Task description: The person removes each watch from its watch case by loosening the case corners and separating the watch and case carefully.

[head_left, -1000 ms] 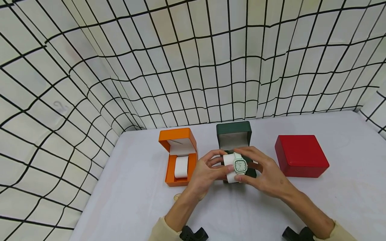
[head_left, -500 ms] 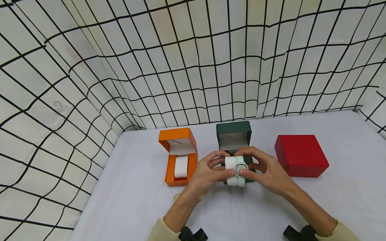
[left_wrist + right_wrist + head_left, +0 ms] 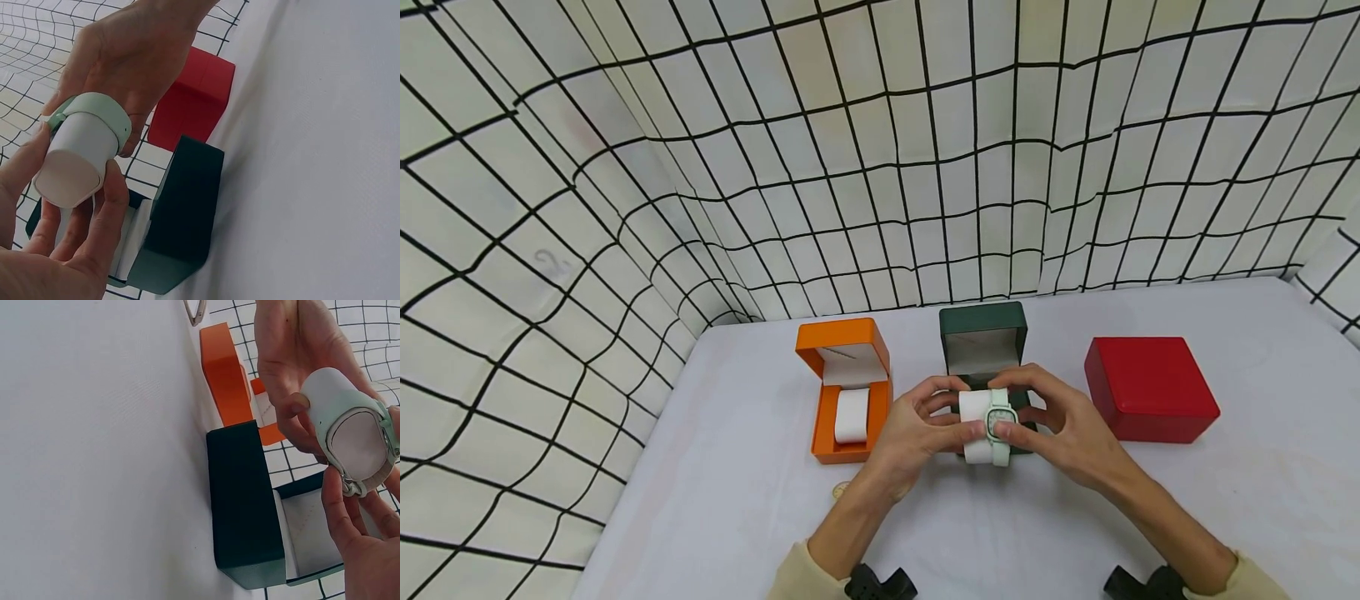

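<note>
A pale green wristwatch [image 3: 1000,454] is wrapped around a white watch cushion [image 3: 975,406], near its right end. My left hand [image 3: 912,429] grips the cushion's left part, thumb in front and fingers behind. With my right hand [image 3: 1066,429] I pinch the watch, the thumb over its dial and the fingers at its far side. Both hands hold it above the open dark green watch box [image 3: 983,319], whose lower part is mostly hidden behind them. In the left wrist view the cushion's bare round end [image 3: 69,178] shows, with the strap [image 3: 103,112] around the other end.
Left of my hands stands an open orange watch box [image 3: 842,333] with a white cushion [image 3: 851,417] in it. A closed red box [image 3: 1153,379] is at the right. A small gold-coloured round thing [image 3: 840,490] lies beside my left forearm. Black netting [image 3: 917,167] hangs behind the table.
From one second ago, the watch and cushion have come slightly toward me and tilted, and my right thumb has moved onto the dial. Over the last half second little has changed.
</note>
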A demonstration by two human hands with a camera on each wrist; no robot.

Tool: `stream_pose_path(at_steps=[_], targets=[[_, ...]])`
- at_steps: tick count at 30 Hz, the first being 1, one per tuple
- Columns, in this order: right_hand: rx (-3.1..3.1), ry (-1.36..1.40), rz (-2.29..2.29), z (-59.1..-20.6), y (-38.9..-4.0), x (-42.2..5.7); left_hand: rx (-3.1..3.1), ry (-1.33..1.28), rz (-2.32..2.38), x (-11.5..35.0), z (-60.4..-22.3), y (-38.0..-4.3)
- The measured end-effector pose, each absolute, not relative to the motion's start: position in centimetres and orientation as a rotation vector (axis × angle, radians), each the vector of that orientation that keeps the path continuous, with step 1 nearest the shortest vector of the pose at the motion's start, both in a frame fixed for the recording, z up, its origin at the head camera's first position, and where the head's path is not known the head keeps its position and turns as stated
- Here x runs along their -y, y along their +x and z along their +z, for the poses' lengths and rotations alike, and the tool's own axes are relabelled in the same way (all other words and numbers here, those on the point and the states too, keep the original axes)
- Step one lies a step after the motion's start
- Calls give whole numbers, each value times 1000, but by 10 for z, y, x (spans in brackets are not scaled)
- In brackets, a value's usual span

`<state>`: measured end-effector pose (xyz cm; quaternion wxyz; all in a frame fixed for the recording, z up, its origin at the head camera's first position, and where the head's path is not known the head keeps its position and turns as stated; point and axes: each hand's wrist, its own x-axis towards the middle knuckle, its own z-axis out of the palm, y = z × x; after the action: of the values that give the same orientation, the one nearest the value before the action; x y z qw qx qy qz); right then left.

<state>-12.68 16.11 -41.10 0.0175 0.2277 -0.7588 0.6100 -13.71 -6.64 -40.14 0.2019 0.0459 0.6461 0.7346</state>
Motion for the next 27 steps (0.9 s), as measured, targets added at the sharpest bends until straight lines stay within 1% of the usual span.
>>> stream_pose_path(at_steps=[27], targets=[[2374,572,1765,-410,-123,-156,-1815,85,2120,64,-402,-137]])
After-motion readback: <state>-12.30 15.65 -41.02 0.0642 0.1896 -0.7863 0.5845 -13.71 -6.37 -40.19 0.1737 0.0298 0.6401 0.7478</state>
